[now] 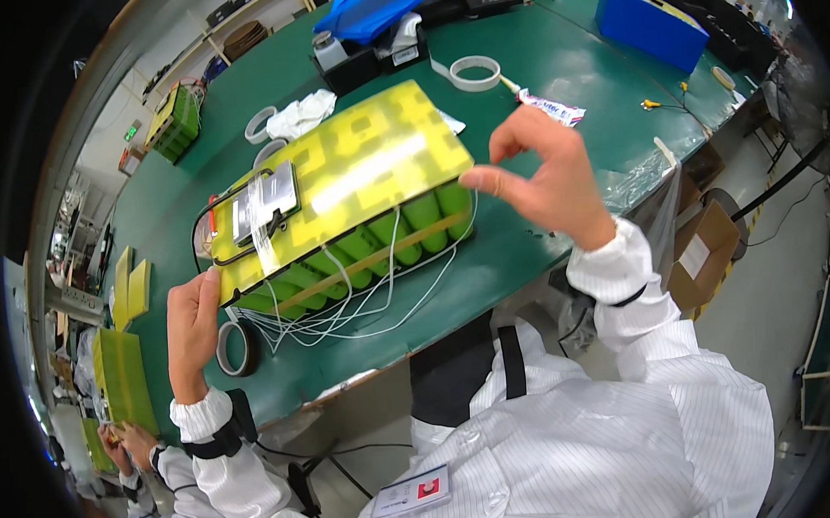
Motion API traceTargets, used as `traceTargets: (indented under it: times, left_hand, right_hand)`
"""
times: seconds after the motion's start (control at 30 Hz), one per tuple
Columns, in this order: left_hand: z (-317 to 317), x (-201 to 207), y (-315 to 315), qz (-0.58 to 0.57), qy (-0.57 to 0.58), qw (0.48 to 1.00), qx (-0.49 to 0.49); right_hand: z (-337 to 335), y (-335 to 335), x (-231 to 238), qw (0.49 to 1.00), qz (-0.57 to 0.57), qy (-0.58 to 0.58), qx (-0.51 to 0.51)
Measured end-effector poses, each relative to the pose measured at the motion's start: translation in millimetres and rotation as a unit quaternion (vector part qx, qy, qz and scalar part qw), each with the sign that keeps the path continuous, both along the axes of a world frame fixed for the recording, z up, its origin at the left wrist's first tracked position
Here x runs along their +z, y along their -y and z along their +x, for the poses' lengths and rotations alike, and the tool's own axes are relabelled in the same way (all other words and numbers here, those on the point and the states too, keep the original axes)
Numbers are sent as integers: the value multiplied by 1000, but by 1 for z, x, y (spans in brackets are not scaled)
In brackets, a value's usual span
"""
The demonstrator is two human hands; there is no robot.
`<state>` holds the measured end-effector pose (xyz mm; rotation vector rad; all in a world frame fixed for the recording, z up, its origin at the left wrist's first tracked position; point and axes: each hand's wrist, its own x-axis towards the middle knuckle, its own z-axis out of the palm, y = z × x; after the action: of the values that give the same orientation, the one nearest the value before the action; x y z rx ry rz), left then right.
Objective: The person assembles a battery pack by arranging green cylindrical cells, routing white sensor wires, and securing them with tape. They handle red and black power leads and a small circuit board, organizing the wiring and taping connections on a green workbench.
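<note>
In front of me a battery pack of green cylindrical cells (pixel 420 224) lies on the green table, topped by a yellow insulating board (pixel 373 140). A circuit board (pixel 266 205) is taped on top near its left end, beside a black cable loop (pixel 198 236). Thin white wires (pixel 380 309) hang from the near side. My left hand (pixel 194 329) grips the near left corner, thumb against the board's edge. At the right corner, my right hand (pixel 550 174) touches the board with its thumb; its index finger is bent and apart from the thumb, with nothing between them.
A dark tape roll (pixel 237 348) lies by my left hand. Behind the pack are a white tape roll (pixel 474 73), a glue tube (pixel 552 108), and crumpled tissue (pixel 302 114). A blue pack (pixel 651 25) stands far right. At lower left, another person's hands (pixel 131 444) work near yellow boards.
</note>
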<state>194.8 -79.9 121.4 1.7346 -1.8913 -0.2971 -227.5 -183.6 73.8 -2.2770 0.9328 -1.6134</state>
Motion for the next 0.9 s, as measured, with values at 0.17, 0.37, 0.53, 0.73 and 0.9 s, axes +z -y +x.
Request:
traceTargets:
  times: [0.17, 0.37, 0.53, 0.73, 0.9]
  left_hand:
    - [-45, -6, -32, -29, -56, 998, 28]
    - [-72, -17, -56, -34, -167, 984, 50]
    - [-63, -28, -109, -150, -1, 988, 28]
    - [-39, -71, -121, -67, -43, 989, 121]
    - [-32, -72, -100, -193, 143, 967, 81]
  right_hand:
    - [-19, 29, 5, 992, 125, 1, 2]
    - [-18, 27, 18, 988, 117, -31, -101]
    - [3, -55, 40, 994, -20, -112, 4]
    - [91, -122, 10, 919, -79, -224, 313]
    - [171, -149, -21, 914, -147, -299, 230]
